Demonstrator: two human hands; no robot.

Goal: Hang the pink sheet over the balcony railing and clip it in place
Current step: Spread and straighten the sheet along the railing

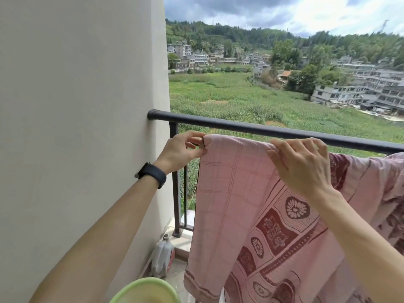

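A pink sheet (231,193) with dark red flower and square patterns hangs in front of the black balcony railing (251,125), just below its top bar. My left hand (181,149) pinches the sheet's upper left corner between thumb and fingers. My right hand (301,165) grips the sheet's top edge further right, knuckles up. Between my hands the top edge is stretched level, close under the bar. More of the sheet bunches to the right. No clip is visible.
A white wall (76,127) closes the left side, where the railing ends. On the floor by the wall stands a translucent plastic jug (162,256). A green basin's rim (144,289) shows at the bottom. Fields and buildings lie far beyond.
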